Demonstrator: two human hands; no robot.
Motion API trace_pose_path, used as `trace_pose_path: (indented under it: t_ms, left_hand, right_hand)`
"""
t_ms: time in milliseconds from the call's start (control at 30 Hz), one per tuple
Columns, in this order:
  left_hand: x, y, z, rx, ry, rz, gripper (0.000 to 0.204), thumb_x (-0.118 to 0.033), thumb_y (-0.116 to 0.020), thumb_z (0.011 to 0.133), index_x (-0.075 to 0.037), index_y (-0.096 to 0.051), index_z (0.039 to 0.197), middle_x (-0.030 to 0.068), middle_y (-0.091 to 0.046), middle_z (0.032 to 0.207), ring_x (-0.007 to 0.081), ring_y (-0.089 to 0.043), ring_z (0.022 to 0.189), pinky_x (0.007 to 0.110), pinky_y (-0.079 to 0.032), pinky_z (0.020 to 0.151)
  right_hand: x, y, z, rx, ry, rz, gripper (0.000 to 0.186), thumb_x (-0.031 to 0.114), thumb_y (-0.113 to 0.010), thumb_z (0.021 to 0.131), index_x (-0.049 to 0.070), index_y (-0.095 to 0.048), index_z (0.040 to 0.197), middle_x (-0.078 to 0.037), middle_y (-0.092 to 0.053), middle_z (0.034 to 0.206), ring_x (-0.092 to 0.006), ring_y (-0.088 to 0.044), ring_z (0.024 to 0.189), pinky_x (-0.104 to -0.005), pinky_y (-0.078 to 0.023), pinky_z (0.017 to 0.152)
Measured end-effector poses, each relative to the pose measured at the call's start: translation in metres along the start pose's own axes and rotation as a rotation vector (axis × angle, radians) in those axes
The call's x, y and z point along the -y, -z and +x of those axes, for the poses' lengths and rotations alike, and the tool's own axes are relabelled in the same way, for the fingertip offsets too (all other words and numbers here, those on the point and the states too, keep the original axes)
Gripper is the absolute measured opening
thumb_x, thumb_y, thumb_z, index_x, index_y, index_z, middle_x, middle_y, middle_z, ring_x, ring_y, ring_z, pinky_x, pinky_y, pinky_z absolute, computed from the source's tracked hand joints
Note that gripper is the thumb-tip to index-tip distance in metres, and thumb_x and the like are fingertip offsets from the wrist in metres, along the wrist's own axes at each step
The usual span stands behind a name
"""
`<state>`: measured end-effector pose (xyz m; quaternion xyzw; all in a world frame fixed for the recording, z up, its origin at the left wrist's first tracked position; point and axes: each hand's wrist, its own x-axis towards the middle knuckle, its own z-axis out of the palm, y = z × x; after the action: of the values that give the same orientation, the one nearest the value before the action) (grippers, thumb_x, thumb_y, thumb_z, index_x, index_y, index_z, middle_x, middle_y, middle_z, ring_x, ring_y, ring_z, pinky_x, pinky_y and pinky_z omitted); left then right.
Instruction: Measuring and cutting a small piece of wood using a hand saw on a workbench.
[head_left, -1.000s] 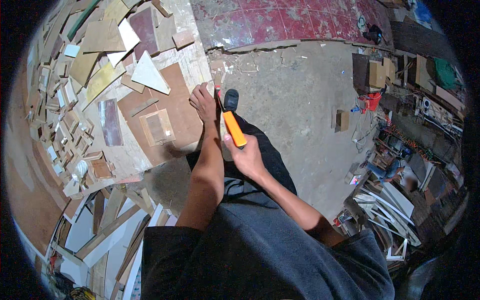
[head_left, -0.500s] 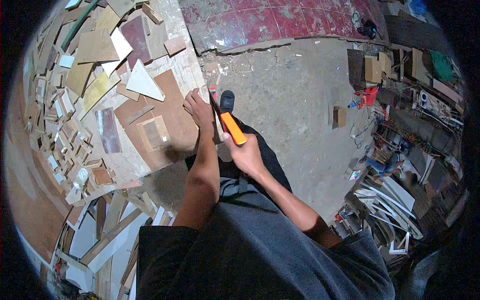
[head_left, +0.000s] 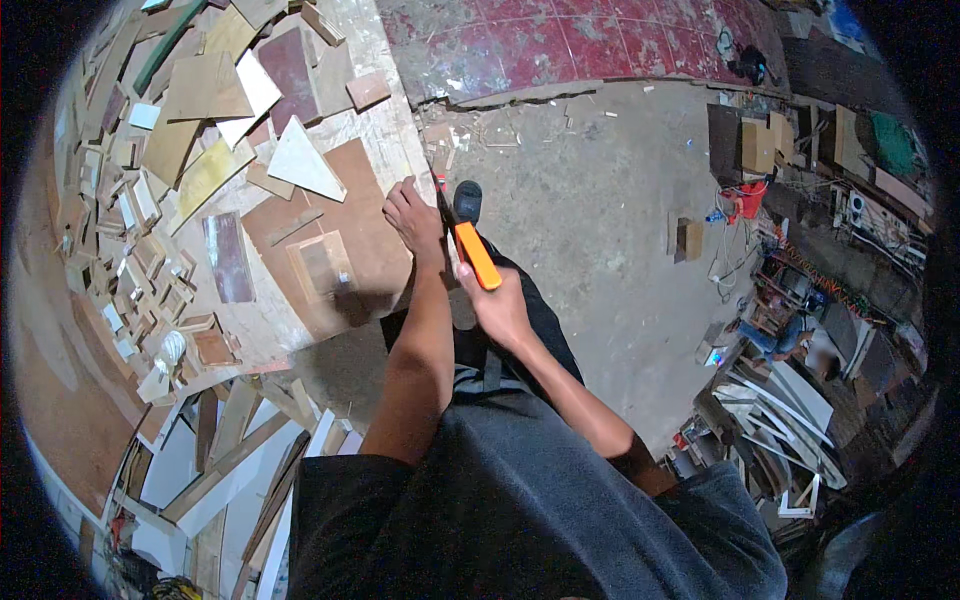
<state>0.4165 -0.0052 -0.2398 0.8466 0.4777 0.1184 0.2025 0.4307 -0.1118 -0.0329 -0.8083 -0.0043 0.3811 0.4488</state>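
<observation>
My right hand (head_left: pixel 494 303) is closed around the orange handle (head_left: pixel 477 255) of a saw, whose dark, narrow blade (head_left: pixel 446 207) points away from me along the workbench edge. Just left of the blade, my left hand (head_left: pixel 416 222) rests on the wood at that edge, fingers bent and apart, thumb hidden. A pale strip of wood (head_left: pixel 452 252) shows beside the handle, partly hidden by my hands. A brown board (head_left: pixel 369 260) lies on the bench left of my left hand, near a white triangular offcut (head_left: pixel 305 160).
Many wood offcuts (head_left: pixel 207 87) cover the bench, with stacked boards (head_left: pixel 230 450) lower left. My dark shoe (head_left: pixel 467 200) stands on the concrete floor beyond the blade. Red tiles (head_left: pixel 590 40) line the back. At right are cables, a red bucket (head_left: pixel 743 200), scrap and another person (head_left: pixel 775 340), crouched.
The saw and my right hand have shifted slightly back and forth along the edge. My left hand has moved a little toward me. The camera view has swayed slightly sideways.
</observation>
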Motion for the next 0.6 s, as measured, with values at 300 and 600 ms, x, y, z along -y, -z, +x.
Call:
trace_pose_path:
  t_ms: [300, 600]
  left_hand:
    - [0.011, -0.006, 0.000, -0.060, 0.002, -0.022, 0.043, -0.008, -0.061, 0.084, -0.013, -0.053, 0.125, 0.0085, -0.052, 0.120, 0.0318, -0.048, 0.111, 0.044, -0.039, 0.094]
    - [-0.003, 0.001, -0.004, -0.075, -0.028, -0.062, 0.041, -0.009, -0.060, 0.086, -0.011, -0.053, 0.126, 0.0096, -0.052, 0.119, 0.0319, -0.049, 0.108, 0.044, -0.039, 0.094]
  right_hand:
    - [-0.008, -0.009, -0.024, 0.075, 0.022, -0.043, 0.040, 0.028, -0.069, 0.094, -0.006, -0.061, 0.074, -0.015, -0.054, 0.056, -0.0122, -0.050, 0.054, -0.0372, -0.043, 0.053]
    - [-0.015, -0.016, -0.038, 0.006, 0.069, -0.023, 0.041, 0.028, -0.069, 0.095, -0.002, -0.058, 0.069, -0.003, -0.049, 0.055, -0.0072, -0.044, 0.058, -0.0323, -0.040, 0.052]
